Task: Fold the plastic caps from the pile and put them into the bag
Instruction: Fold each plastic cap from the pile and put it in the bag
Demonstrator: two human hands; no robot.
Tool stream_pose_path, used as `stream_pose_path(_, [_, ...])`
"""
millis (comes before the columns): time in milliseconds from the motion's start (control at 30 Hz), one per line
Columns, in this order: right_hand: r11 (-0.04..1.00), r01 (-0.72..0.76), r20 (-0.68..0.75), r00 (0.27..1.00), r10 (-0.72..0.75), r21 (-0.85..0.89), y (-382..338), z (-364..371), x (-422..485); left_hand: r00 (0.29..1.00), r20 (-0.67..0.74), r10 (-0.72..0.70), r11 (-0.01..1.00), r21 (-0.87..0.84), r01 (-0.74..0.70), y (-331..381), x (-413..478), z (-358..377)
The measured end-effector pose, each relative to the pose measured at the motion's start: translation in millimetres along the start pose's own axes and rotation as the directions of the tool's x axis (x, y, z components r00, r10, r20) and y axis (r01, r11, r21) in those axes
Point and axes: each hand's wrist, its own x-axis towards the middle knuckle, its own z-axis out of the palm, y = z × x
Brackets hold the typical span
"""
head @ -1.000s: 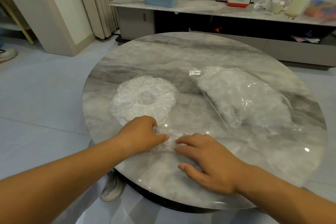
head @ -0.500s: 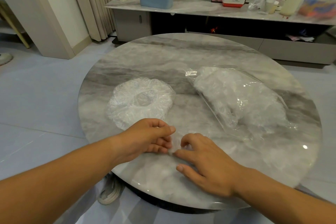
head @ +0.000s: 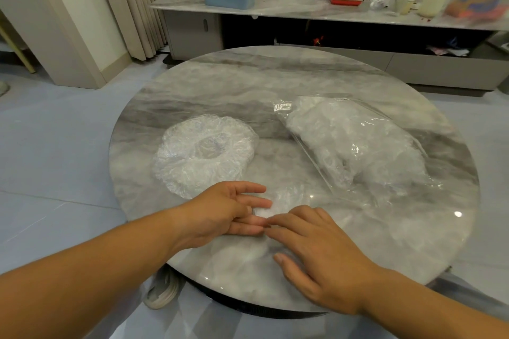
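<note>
At the near edge of the round marble desk (head: 275,77), the left hand (head: 225,209) and right hand (head: 322,256) press a part-folded plastic cap (head: 261,212) flat, fingers (head: 256,202) nearly straight and gripping nothing. The clear bag (head: 355,146) at right already holds many folded caps. The pile of caps (head: 203,151) at left awaits folding.

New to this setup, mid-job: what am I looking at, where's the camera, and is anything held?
No machine here: these are a person's two bare hands, filmed by a camera worn on the head, looking forward and down. On the round table lie a pile of clear plastic caps and a clear bag with caps inside. Between the left hand and the right hand lies one small folded cap. Both hands are open and touch it; neither curls round it.
</note>
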Motion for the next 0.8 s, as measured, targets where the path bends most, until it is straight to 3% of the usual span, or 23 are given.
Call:
stream_pose_path(167, [0.996, -0.085, 0.07, 0.994, 0.083, 0.028, 8.5, 3.9, -1.6, 0.998, -0.058, 0.033, 0.999, 0.029, -0.031, 6.2, -0.2, 4.6])
stream_pose_path(267, [0.995, -0.087, 0.086, 0.993, 0.084, 0.039, 11.1, 3.3, -1.2, 0.961, -0.206, 0.185, 0.959, 0.252, -0.13, 12.2, 5.8, 6.0])
stream_pose_path(333, [0.996, -0.081, 0.097, 0.992, 0.077, 0.042, 12.2, 2.5, -0.7, 0.905, -0.249, 0.345, 0.788, 0.601, -0.135, 18.2, 13.6, 4.9])
stream_pose_path(400, [0.997, -0.071, 0.097, 0.993, 0.067, 0.039, 13.5, 1.0, 0.6, 0.9, -0.2, 0.387, 0.578, 0.814, -0.067, 24.8, 19.9, 7.1])
stream_pose_path(567, [0.997, -0.036, 0.121, 0.992, 0.028, 0.065, 20.1, -5.6, 2.0, 0.955, -0.165, 0.245, 0.449, 0.893, 0.039, 32.1, 32.3, 20.7])
stream_pose_path(633, [0.991, -0.058, 0.124, 0.991, 0.043, 0.121, 23.4, -5.6, 2.1, 0.957, -0.187, 0.222, 0.476, 0.877, 0.061, 32.5, 35.2, 23.0])
stream_pose_path(700, [0.946, -0.152, 0.106, 0.986, 0.127, 0.286, 25.1, -6.9, 2.4, 0.953, -0.229, 0.198, 0.598, 0.799, 0.068, 30.6, 37.4, 20.9])
stream_pose_path(800, [0.758, -0.311, 0.055, 0.938, 0.343, 0.573, 23.8, -14.6, 7.5, 0.961, -0.256, 0.109, 0.83, 0.556, 0.054, 26.4, 35.2, 16.5])
